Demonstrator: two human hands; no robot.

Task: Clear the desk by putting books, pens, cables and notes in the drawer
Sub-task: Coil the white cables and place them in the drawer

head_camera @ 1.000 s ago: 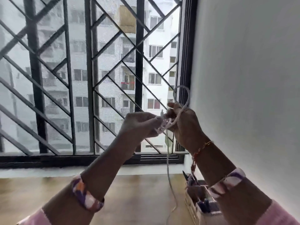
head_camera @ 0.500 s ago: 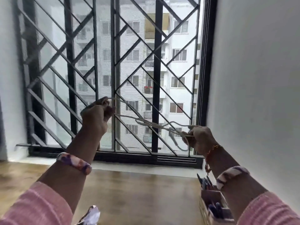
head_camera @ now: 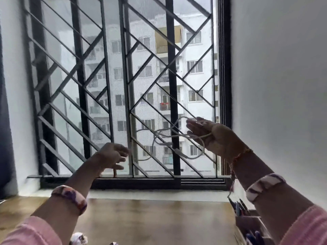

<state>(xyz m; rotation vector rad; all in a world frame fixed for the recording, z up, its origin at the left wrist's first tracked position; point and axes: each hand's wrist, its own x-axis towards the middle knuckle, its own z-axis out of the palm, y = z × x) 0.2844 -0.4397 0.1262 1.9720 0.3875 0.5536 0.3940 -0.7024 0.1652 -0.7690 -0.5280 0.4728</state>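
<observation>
The left hand (head_camera: 113,155) hangs with relaxed, empty fingers. The thin white cable (head_camera: 166,137), light and floppy, loops in the air and drapes over the flat right hand (head_camera: 210,135); better pinch the gathered loops together.

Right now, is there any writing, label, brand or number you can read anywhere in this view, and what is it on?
None can be read.
Pen holder at the desk's right edge: no legible label; its contents are blurred.
White cable draped over the right hand: no marking visible.
Building outside: no signs legible.
</observation>
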